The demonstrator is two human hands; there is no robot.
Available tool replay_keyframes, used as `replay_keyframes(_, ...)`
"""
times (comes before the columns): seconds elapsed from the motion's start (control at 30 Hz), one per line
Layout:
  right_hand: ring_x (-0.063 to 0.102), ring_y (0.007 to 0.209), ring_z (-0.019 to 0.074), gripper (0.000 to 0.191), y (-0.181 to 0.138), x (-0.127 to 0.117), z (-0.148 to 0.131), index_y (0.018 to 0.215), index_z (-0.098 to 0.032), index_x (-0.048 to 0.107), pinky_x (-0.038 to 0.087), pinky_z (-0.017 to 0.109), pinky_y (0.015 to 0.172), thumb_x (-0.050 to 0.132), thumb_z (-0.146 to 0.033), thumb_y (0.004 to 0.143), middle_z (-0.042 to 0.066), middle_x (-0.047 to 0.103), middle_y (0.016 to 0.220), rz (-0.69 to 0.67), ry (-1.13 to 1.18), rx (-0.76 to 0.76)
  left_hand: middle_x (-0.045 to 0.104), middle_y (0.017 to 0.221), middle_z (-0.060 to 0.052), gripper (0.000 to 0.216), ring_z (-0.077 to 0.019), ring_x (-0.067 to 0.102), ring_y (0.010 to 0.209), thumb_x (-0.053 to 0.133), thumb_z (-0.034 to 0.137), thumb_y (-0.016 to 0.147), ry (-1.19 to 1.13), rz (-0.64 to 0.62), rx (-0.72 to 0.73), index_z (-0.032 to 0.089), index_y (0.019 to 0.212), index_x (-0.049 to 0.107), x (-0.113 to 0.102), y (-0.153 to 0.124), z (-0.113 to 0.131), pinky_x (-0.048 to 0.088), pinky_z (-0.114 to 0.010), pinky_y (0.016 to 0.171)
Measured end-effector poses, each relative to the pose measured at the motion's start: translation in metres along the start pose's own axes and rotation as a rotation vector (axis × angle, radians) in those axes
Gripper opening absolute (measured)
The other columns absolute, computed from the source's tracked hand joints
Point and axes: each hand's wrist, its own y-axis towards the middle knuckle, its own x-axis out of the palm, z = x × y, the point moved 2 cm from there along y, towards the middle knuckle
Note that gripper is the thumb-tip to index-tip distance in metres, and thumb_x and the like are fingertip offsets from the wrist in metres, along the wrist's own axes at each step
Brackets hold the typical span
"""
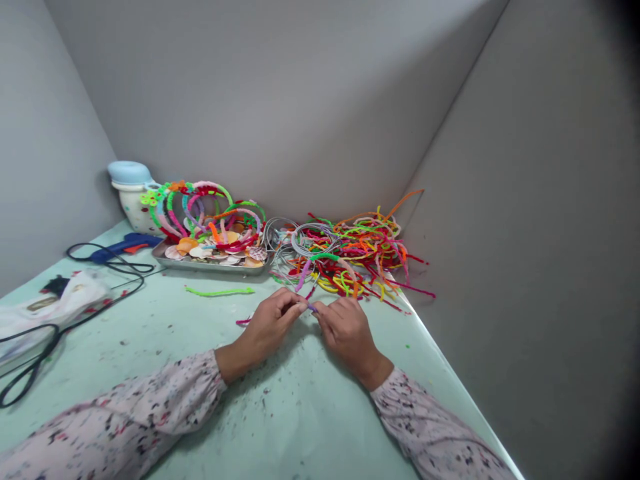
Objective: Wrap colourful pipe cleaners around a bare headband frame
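My left hand (273, 322) and my right hand (345, 330) meet over the pale green table (150, 347), fingers pinched together on a thin purple pipe cleaner (312, 307) between them. A pink pipe cleaner end (244, 322) pokes out by my left hand. Just beyond my hands lies a tangled pile of coloured pipe cleaners (357, 257) with some grey wire hoops (285, 240).
A metal tray (210, 265) holds wrapped colourful headbands (200, 207) and shells. A green pipe cleaner (220, 291) lies loose. A blue glue gun (123, 247) with black cord (75, 320), a white pot with blue lid (131, 190) and a plastic bag (55, 303) sit left. Grey walls enclose the corner.
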Motion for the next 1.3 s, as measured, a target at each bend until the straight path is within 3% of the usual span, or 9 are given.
replay_keyframes(0.5, 0.049, 0.070, 0.0186, 0.025, 0.0009, -0.0011, -0.0007, 0.108, -0.017, 0.064, 0.033, 0.033, 0.068, 0.044, -0.023, 0.096, 0.004, 0.060, 0.069, 0.004, -0.003, -0.024, 0.056, 0.079, -0.001, 0.020, -0.0145, 0.051, 0.074, 0.048, 0.030, 0.091, 0.078, 0.002, 0.017, 0.017, 0.077, 0.057, -0.0013, -0.0014, 0.0041, 0.039, -0.026, 0.070)
replay_keyframes(0.73, 0.050, 0.070, 0.0189, 0.025, 0.0003, -0.0001, 0.0003, 0.106, -0.017, 0.066, 0.033, 0.034, 0.068, 0.044, -0.023, 0.095, 0.004, 0.060, 0.069, -0.003, -0.005, 0.000, 0.054, 0.075, 0.000, 0.026, -0.0146, 0.050, 0.072, 0.047, 0.037, 0.091, 0.059, -0.055, 0.009, 0.017, 0.079, 0.059, -0.0026, 0.0000, 0.0041, 0.039, -0.026, 0.067)
replay_keyframes(1.07, 0.054, 0.075, 0.0195, 0.024, -0.0010, 0.0059, -0.0005, 0.105, -0.016, 0.065, 0.039, 0.035, 0.074, 0.045, -0.027, 0.095, 0.005, 0.063, 0.076, -0.058, 0.078, 0.061, 0.055, 0.078, -0.002, 0.020, -0.0160, 0.052, 0.078, 0.046, 0.027, 0.091, 0.151, -0.045, 0.055, 0.018, 0.083, 0.062, -0.0036, 0.0019, 0.0002, 0.040, -0.028, 0.073)
replay_keyframes(1.3, 0.060, 0.081, 0.0192, 0.023, 0.0003, 0.0012, -0.0031, 0.107, -0.020, 0.064, 0.044, 0.041, 0.088, 0.047, -0.027, 0.093, 0.004, 0.068, 0.085, 0.010, 0.257, 0.114, 0.056, 0.078, -0.002, 0.021, -0.0163, 0.052, 0.078, 0.046, 0.027, 0.091, 0.175, -0.063, 0.093, 0.018, 0.084, 0.064, -0.0011, -0.0011, 0.0034, 0.041, -0.028, 0.073)
